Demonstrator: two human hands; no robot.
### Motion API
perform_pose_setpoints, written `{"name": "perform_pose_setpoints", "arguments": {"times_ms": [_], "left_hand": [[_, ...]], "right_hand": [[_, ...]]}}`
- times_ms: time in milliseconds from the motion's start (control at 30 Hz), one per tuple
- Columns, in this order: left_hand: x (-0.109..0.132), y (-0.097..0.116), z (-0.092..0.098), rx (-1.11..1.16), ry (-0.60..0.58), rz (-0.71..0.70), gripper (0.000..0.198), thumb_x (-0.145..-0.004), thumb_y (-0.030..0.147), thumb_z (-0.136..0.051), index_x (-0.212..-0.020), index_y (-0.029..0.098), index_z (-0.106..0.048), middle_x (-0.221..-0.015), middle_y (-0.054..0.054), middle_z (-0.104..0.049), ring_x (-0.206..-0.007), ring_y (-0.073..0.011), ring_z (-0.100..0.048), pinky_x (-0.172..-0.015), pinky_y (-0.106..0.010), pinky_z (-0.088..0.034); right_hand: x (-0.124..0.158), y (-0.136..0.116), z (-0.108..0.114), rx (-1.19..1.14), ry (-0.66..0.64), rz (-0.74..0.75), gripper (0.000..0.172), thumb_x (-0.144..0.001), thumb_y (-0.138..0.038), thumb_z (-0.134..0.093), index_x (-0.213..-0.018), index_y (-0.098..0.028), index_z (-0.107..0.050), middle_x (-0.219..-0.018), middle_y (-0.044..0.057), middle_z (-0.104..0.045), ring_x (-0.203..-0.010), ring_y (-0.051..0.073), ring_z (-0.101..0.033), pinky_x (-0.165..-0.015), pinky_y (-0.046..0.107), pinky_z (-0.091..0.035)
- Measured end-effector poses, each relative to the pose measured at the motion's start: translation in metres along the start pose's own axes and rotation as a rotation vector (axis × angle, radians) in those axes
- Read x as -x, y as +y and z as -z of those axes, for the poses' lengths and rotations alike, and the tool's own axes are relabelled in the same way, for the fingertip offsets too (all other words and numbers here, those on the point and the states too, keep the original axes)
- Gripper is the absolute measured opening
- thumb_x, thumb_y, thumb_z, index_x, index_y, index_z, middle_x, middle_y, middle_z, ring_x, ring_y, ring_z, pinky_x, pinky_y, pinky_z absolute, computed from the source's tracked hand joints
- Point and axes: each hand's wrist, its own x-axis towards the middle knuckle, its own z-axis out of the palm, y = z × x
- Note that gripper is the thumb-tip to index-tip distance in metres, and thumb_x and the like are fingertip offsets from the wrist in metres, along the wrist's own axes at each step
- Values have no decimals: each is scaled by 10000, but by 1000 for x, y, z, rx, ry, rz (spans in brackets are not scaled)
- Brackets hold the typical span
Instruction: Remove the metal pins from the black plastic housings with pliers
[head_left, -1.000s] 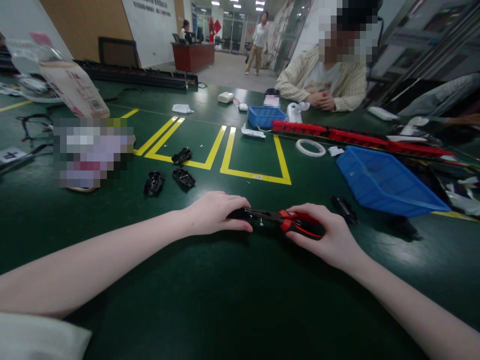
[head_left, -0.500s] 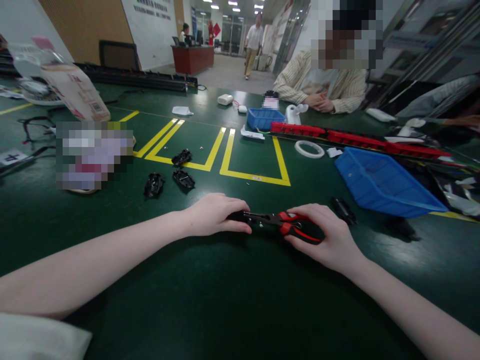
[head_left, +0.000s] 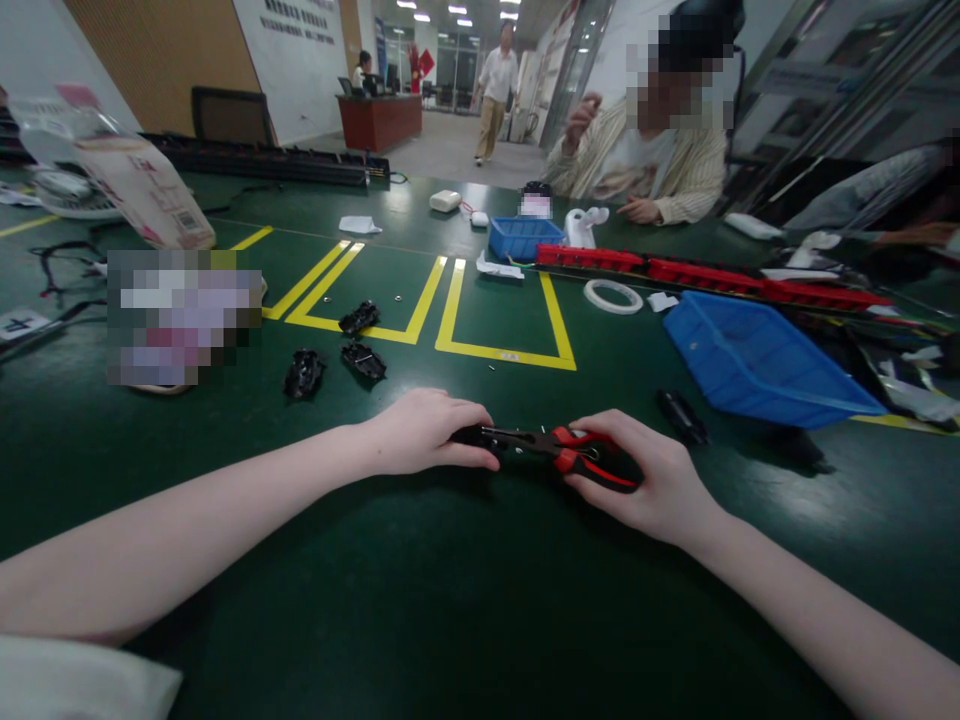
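Observation:
My right hand (head_left: 651,475) is wrapped round the red and black handles of a pair of long-nose pliers (head_left: 566,452). Their jaws point left and meet a small black plastic part (head_left: 469,436), which my left hand (head_left: 431,432) pinches between thumb and fingers. Most of that part is hidden by the fingers. A tiny pale bit (head_left: 519,450) shows just below the jaws. Beyond my left hand lie several similar black plastic parts (head_left: 364,360) on the green table (head_left: 480,600). To the right of the pliers is a black cylindrical piece (head_left: 682,416).
A large blue bin (head_left: 772,360) stands at right, near a roll of white tape (head_left: 613,296) and a long red strip (head_left: 705,277). A smaller blue bin (head_left: 525,238) is farther back. At left are a bottle (head_left: 146,190) and a blurred-out flat object (head_left: 184,320). A person (head_left: 637,160) sits opposite.
Both my hands, the pliers and the black part stay nearly in place, with a slight view shift. The person opposite has raised one hand and leaned; the walker behind has come nearer.

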Motion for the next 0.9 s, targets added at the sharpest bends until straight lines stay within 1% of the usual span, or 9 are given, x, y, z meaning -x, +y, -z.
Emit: {"name": "perform_pose_setpoints", "arguments": {"times_ms": [67, 200, 267, 367, 433, 500, 667, 767, 900], "left_hand": [[0, -1, 1, 13, -22, 12, 438, -908, 584, -509, -1067, 195, -629, -890, -30, -672, -744, -176, -592, -612, -255, -362], [0, 0, 2, 35, -18, 30, 463, -894, 603, -517, -1080, 193, -624, -871, -36, -667, -750, -185, -598, -607, -256, -358], [1, 0, 3, 51, -12, 32, 453, -894, 597, -521, -1079, 196, -623, -853, -33, -663, -740, -183, -597, -597, -250, -351], [1, 1, 3, 61, -1, 18, 434, -900, 582, -525, -1063, 193, -626, -848, -33, -663, -728, -181, -596, -592, -249, -345], [1, 1, 2, 71, 2, -1, 428, -900, 576, -529, -1060, 191, -626, -869, -38, -668, -742, -185, -602, -601, -252, -353], [1, 1, 2, 84, 0, -22, 419, -899, 566, -538, -1067, 192, -623, -883, -40, -671, -763, -190, -609, -611, -254, -363], [2, 2, 2, 119, 15, -43, 392, -890, 537, -571, -1082, 198, -620, -897, -30, -671, -781, -185, -619, -631, -254, -386], [4, 4, 4, 153, 80, -13, 363, -902, 508, -563, -1077, 196, -626, -891, -27, -676, -761, -172, -617, -636, -253, -397], [6, 6, 5, 202, 192, 86, 331, -927, 478, -526, -1035, 187, -643, -892, -25, -696, -750, -161, -625, -669, -266, -424]], "right_hand": [[1, 0, 0, 16, 12, 21, 384, -791, -332, -681, -1136, -239, -542, -1059, 83, -664, -928, 240, -669, -746, 386, -591], [0, 3, 0, 18, -2, 14, 409, -789, -347, -691, -1153, -239, -538, -1082, 82, -651, -957, 239, -658, -781, 391, -585], [-1, 5, 0, 28, -8, 4, 469, -777, -370, -708, -1192, -248, -527, -1120, 85, -633, -999, 250, -642, -812, 408, -575], [-1, 6, -2, 68, -12, 11, 609, -759, -404, -724, -1295, -254, -478, -1175, 100, -597, -1044, 265, -611, -834, 424, -558], [-1, 5, -3, 114, -10, 31, 635, -774, -387, -702, -1340, -252, -447, -1188, 112, -579, -1054, 275, -594, -838, 436, -542], [-1, 4, -5, 173, 14, 44, 586, -787, -340, -668, -1324, -237, -457, -1184, 123, -568, -1068, 294, -578, -859, 466, -519], [-6, 4, -8, 283, 139, 45, 452, -746, -237, -619, -1178, -200, -489, -1154, 146, -572, -1167, 355, -533, -969, 571, -431], [-12, 8, -9, 293, 183, 51, 438, -740, -222, -606, -1157, -208, -471, -1130, 133, -590, -1201, 357, -524, -1031, 596, -378], [-28, 15, -12, 274, 170, 72, 427, -753, -213, -580, -1162, -191, -455, -1142, 152, -585, -1211, 354, -516, -1050, 584, -374]]}}
